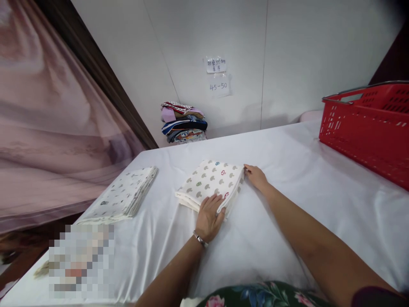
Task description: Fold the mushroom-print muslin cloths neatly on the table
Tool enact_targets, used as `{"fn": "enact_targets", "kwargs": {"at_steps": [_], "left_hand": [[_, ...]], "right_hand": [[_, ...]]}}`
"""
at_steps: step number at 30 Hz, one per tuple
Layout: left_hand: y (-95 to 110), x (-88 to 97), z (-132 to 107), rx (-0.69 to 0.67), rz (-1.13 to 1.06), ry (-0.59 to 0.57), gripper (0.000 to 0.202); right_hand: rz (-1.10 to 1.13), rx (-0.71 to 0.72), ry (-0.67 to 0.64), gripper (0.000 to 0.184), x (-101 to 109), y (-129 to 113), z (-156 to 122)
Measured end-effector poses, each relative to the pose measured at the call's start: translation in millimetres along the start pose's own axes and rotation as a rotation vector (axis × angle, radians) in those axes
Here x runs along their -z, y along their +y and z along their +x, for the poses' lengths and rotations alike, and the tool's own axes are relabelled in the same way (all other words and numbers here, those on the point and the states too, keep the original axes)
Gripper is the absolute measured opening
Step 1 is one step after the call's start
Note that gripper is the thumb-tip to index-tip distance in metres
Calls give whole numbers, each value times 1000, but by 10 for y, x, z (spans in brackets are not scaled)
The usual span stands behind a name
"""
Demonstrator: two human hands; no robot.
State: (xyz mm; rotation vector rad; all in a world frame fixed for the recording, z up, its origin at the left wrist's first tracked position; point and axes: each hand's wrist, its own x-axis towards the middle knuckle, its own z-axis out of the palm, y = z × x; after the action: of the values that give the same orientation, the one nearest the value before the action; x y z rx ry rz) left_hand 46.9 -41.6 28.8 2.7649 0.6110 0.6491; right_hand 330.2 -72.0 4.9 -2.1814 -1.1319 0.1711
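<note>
A folded white cloth (209, 179) printed with grey, red, blue and green mushroom shapes lies in the middle of the white-covered table. Flat on its near edge rests my left hand (211, 215), fingers stretched out over the print, with a metal band at the wrist. My right hand (255, 175) pinches the cloth's far right corner between thumb and fingers. Several layers show along the cloth's left and right edges. To the left lies another folded stack of white cloth (123, 194) with small dark prints, apart from both hands.
A red plastic basket (364, 132) with a metal handle stands at the right. Behind the table (281, 149) is a pile of folded clothes (184, 123) by the wall. Pink curtains (57, 106) hang at the left. A pixelated patch (83, 260) covers the table's near left.
</note>
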Motion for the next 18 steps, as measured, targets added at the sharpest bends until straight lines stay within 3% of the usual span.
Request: {"fn": "enact_targets", "kwargs": {"at_steps": [4, 13, 18], "left_hand": [[20, -17, -3, 0, 4, 38, 35], [78, 12, -12, -31, 10, 112, 34], [174, 2, -70, -134, 21, 60, 32]], "right_hand": [[30, 68, 51, 45, 45, -16, -108], [108, 516, -31, 38, 64, -145, -246], [40, 567, -87, 41, 54, -100, -254]]}}
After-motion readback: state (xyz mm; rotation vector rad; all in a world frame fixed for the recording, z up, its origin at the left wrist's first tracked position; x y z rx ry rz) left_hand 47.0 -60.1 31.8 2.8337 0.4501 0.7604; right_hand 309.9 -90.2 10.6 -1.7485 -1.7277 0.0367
